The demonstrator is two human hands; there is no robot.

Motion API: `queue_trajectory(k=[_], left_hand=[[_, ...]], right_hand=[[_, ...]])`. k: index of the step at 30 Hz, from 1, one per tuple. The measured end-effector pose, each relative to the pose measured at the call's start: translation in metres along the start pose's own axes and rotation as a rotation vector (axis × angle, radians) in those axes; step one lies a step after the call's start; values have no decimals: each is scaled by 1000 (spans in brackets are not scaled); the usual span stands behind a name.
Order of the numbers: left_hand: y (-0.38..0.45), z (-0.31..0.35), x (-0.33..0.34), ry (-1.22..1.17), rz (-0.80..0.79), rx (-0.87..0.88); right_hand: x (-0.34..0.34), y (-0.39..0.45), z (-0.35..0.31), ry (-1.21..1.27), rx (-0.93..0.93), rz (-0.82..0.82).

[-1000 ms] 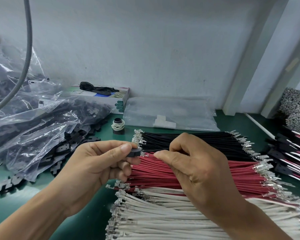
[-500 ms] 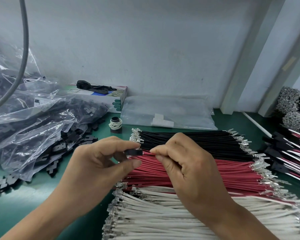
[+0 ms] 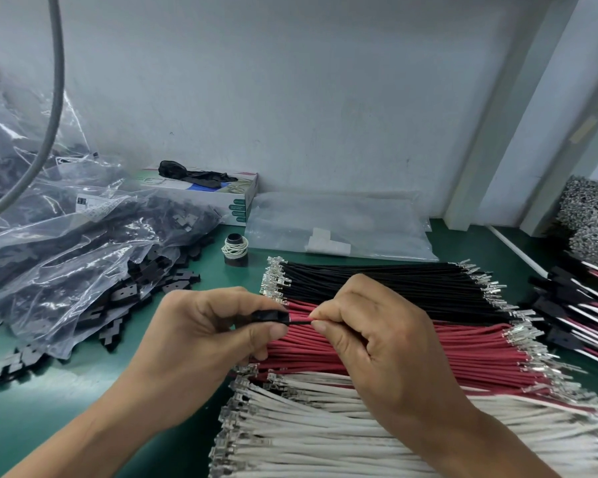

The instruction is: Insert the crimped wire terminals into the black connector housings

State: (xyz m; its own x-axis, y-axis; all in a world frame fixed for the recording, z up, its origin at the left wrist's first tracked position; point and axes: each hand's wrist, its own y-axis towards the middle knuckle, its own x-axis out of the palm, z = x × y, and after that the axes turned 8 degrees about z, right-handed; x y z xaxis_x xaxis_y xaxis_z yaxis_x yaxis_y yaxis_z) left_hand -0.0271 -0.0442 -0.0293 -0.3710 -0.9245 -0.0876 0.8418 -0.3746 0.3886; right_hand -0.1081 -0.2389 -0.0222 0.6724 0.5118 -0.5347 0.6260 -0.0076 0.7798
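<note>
Head view: left hand (image 3: 201,339) pinches a black housing (image 3: 269,316), right hand (image 3: 380,343) pinches a black wire (image 3: 299,321); bag label (image 3: 95,205) unreadable.

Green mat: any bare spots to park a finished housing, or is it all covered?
Bare green mat lies front-left, between the spilled housings by the plastic bags and the left forearm. A narrow strip runs past the rubber-band spool toward the black wires. Right half is crowded: black, red wires, white wires, finished harnesses.

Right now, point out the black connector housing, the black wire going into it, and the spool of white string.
black connector housing (image 3: 270,316), head view, its top face.
black wire (image 3: 299,321), head view, bare stretch between the hands.
spool of white string (image 3: 235,249), head view, white windings.
</note>
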Motion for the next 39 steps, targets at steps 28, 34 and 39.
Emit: queue_trajectory(k=[28,34,39], left_hand=[[2,-3,-5,139,108,38],[3,-2,-5,115,96,48],[0,0,-3,104,13,90]], right_hand=[[-24,-8,-10,-63,143,-415],[-25,-4,-11,-66,88,-114],[-21,-2,-13,-203,-55,6]])
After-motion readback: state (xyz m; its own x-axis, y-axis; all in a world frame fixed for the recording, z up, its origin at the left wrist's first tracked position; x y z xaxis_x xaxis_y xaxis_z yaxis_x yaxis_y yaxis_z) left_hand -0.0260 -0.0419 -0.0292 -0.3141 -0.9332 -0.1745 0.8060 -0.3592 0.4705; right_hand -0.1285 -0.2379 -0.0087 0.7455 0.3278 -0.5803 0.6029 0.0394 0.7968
